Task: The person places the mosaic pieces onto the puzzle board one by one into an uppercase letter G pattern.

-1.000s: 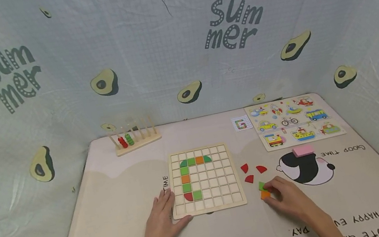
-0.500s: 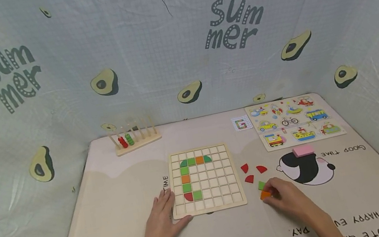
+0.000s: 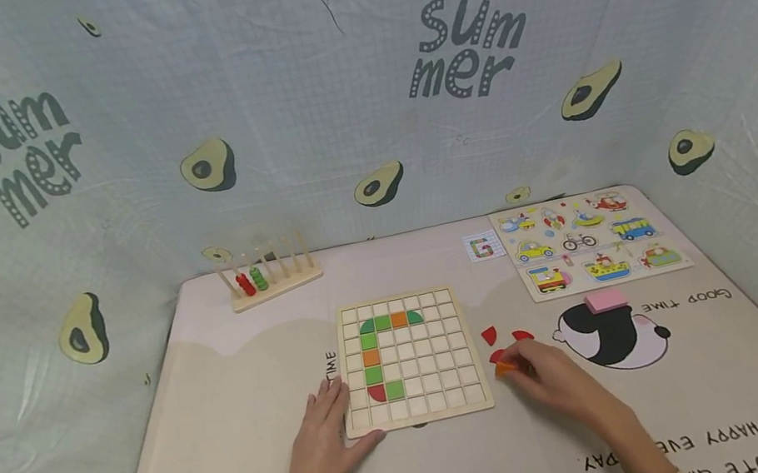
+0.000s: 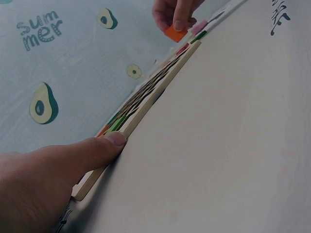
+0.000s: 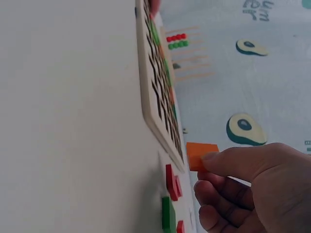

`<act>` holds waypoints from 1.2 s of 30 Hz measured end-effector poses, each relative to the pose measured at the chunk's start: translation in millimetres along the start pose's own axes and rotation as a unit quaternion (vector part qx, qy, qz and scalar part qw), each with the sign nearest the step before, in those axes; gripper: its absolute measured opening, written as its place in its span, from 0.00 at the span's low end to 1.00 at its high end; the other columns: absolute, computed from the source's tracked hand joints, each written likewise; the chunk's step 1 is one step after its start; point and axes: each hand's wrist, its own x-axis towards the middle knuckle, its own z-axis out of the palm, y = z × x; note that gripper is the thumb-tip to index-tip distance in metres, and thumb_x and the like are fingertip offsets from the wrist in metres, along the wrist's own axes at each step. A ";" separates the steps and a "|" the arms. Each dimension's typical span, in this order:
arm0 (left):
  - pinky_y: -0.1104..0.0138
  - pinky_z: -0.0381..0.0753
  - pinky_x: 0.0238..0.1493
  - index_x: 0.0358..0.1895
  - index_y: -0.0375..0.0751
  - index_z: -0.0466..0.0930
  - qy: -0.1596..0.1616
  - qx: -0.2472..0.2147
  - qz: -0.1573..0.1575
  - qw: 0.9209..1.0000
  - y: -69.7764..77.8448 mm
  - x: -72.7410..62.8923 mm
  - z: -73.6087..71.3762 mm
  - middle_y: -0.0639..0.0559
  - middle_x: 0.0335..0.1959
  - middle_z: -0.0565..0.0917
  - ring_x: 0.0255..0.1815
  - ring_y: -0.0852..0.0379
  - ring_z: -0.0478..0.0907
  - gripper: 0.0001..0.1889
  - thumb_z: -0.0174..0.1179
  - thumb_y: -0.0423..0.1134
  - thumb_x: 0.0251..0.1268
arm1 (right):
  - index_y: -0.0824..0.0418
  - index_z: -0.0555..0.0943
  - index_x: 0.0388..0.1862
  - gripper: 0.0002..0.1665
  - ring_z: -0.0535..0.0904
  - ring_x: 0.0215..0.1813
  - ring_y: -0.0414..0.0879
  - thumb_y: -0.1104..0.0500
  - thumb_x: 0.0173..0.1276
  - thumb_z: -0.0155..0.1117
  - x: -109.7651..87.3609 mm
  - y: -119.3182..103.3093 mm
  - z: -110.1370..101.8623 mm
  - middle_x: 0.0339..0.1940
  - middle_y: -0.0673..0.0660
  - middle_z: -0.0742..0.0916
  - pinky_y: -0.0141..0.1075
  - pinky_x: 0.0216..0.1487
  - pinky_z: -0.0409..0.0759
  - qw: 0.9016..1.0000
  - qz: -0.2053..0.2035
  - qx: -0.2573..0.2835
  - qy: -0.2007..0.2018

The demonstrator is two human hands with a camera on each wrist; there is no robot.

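Note:
My right hand pinches an orange square tile between thumb and fingers, raised off the table to the right of the wooden grid board. On the board, green, orange and red tiles form a C-like outline; two corners at the top and one at the bottom are rounded. My left hand rests against the board's left side, its thumb along the near edge. Three red quarter-circle tiles, one of them uncovered, lie near the right hand. A green tile shows in the right wrist view, hidden by the hand from above.
Behind the board stands a wooden peg rack with red and green beads. A small pattern card lies at the back, beside a vehicle picture puzzle. A pink block sits in front of the puzzle.
My right hand has picked the orange tile up from beside the green one and carried it left and away from me, toward the board. The left hand stays where it was.

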 end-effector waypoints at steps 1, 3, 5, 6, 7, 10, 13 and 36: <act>0.52 0.63 0.79 0.66 0.31 0.75 0.002 0.000 0.001 1.000 -0.2 -0.2 0.1 0.39 0.71 0.74 0.75 0.41 0.67 0.46 0.72 0.63 0.50 | 0.57 0.83 0.45 0.12 0.75 0.37 0.35 0.65 0.62 0.72 3.0 -1.8 1.0 0.36 0.45 0.84 0.28 0.39 0.83 1.000 -0.005 0.002 0.001; 0.52 0.63 0.79 0.66 0.31 0.75 0.005 0.001 0.003 1.000 -0.4 -0.6 0.0 0.39 0.71 0.74 0.75 0.40 0.67 0.46 0.72 0.63 0.49 | 0.57 0.83 0.45 0.12 0.75 0.37 0.34 0.65 0.62 0.72 8.5 -4.7 2.9 0.36 0.45 0.85 0.28 0.39 0.83 1.000 -0.016 0.010 0.004; 0.52 0.63 0.79 0.66 0.31 0.75 0.007 0.001 0.005 1.000 -0.3 -0.9 -0.4 0.39 0.71 0.74 0.75 0.40 0.68 0.46 0.72 0.63 0.49 | 0.57 0.83 0.45 0.13 0.76 0.37 0.34 0.65 0.62 0.72 13.4 -7.6 5.5 0.36 0.45 0.84 0.28 0.39 0.83 0.999 -0.026 0.018 0.005; 0.52 0.63 0.79 0.66 0.31 0.76 0.008 0.002 0.005 1.000 -0.2 -0.9 -0.6 0.39 0.71 0.75 0.75 0.40 0.68 0.46 0.72 0.63 0.49 | 0.57 0.83 0.45 0.13 0.76 0.37 0.34 0.65 0.62 0.73 15.7 -9.2 6.9 0.36 0.45 0.84 0.27 0.39 0.84 0.999 -0.028 0.021 0.005; 0.52 0.63 0.79 0.66 0.31 0.76 0.008 0.002 0.005 1.000 0.0 -0.9 -0.7 0.39 0.71 0.75 0.75 0.40 0.68 0.46 0.72 0.63 0.49 | 0.57 0.83 0.45 0.13 0.76 0.37 0.34 0.65 0.62 0.73 17.9 -10.5 8.3 0.37 0.45 0.84 0.27 0.40 0.84 0.999 -0.028 0.024 0.003; 0.52 0.63 0.79 0.66 0.31 0.75 0.005 0.002 0.002 1.000 0.8 -0.3 -1.3 0.40 0.70 0.75 0.75 0.40 0.67 0.46 0.72 0.62 0.49 | 0.57 0.83 0.46 0.13 0.77 0.39 0.35 0.63 0.63 0.73 23.6 -15.0 12.0 0.39 0.45 0.84 0.27 0.43 0.85 0.999 -0.027 0.028 -0.007; 0.52 0.64 0.79 0.66 0.32 0.75 -0.001 0.002 -0.006 1.000 1.7 0.7 -1.9 0.40 0.70 0.75 0.75 0.41 0.67 0.46 0.72 0.63 0.50 | 0.56 0.83 0.48 0.13 0.77 0.40 0.37 0.61 0.64 0.72 29.0 -19.4 15.2 0.41 0.46 0.84 0.26 0.45 0.86 0.999 -0.024 0.040 -0.021; 0.52 0.64 0.79 0.67 0.33 0.75 -0.005 0.002 -0.014 1.000 2.4 0.7 -2.8 0.41 0.71 0.75 0.76 0.42 0.67 0.47 0.71 0.64 0.50 | 0.55 0.81 0.49 0.10 0.74 0.39 0.38 0.57 0.69 0.67 52.9 -53.6 54.9 0.39 0.44 0.83 0.25 0.40 0.81 0.992 -0.069 0.059 -0.092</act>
